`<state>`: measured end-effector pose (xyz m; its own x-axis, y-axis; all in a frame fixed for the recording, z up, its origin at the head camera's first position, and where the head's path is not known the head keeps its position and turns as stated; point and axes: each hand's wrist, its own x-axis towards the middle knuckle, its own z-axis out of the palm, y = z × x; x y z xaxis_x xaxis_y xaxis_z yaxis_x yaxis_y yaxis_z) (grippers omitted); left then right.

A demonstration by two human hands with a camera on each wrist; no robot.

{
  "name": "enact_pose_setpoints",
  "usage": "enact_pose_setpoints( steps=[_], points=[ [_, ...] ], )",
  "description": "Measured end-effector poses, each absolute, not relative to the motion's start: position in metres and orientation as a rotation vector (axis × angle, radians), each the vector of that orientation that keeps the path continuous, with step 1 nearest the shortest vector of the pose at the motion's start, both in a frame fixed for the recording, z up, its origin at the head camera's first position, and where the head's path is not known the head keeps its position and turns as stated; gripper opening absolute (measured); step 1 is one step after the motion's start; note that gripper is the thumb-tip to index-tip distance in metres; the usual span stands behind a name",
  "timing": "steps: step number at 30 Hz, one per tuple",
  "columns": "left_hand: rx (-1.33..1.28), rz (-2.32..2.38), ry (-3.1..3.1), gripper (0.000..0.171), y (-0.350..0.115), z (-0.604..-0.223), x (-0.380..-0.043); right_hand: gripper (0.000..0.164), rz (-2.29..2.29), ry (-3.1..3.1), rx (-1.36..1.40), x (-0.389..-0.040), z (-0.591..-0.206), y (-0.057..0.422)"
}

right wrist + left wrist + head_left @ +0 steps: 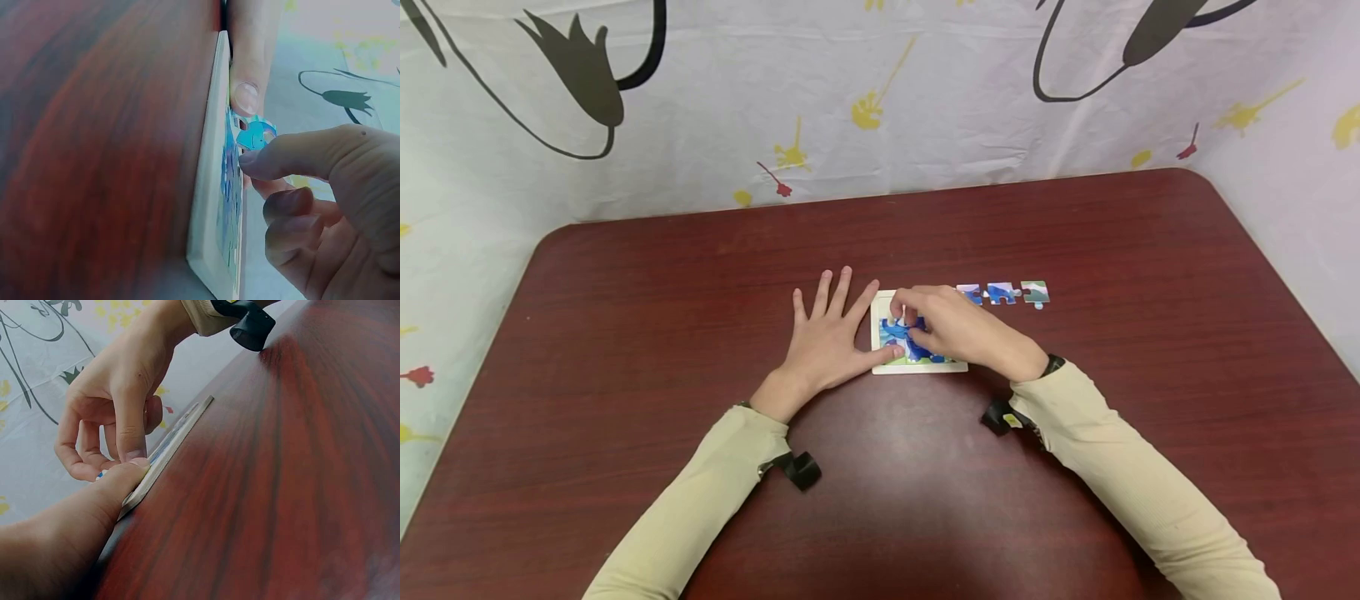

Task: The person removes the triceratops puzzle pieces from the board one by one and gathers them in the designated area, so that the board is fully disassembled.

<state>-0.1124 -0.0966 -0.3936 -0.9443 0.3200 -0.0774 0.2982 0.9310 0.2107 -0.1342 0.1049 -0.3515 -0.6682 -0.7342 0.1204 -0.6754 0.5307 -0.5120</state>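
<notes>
A small jigsaw puzzle in a pale frame [921, 368] lies on the table, its picture mostly blue with some green. My left hand [827, 350] is spread flat at the frame's left side, its thumb resting on the lower left of the puzzle. Over the puzzle, my right hand [962, 325] pinches a light-blue puzzle piece [253, 136] between thumb and finger. In the right wrist view that piece is tilted up from the board, close to the left thumb [246, 97]. My right hand hides the upper right of the puzzle in the head view.
Several loose puzzle pieces lie in a row right of the frame, among them a blue piece [1001, 292] and a green-grey piece [1035, 292]. The dark red wooden table [700, 275] meets a patterned white cloth [700, 125] behind its far edge.
</notes>
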Motion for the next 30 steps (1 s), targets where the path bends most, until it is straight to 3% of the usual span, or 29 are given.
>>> enact_pose_setpoints(
  steps=[30],
  points=[
    [0.466,0.316,2.983,0.097,-0.096,-0.394,-0.112,0.020,-0.761,2.806,-1.217,-0.135,-0.328,0.133]
  ],
)
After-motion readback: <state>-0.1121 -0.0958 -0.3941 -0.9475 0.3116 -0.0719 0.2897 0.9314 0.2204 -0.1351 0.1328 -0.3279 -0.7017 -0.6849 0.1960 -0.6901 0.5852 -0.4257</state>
